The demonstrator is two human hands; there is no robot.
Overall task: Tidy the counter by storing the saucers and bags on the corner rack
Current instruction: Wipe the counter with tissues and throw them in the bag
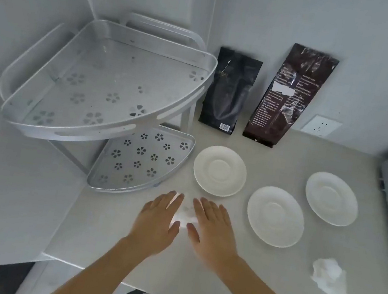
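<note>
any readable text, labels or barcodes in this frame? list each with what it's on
No text can be quoted.
Taller brown bag: blocks of light print and a white sticker, too small and blurred to read.
Shorter black bag: a barcode label near its bottom edge and a faint mark on the front, neither legible.
Saucers, corner rack, wall outlet: no text visible.

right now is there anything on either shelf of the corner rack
No, the top shelf and bottom shelf of the corner rack are both bare.
</note>
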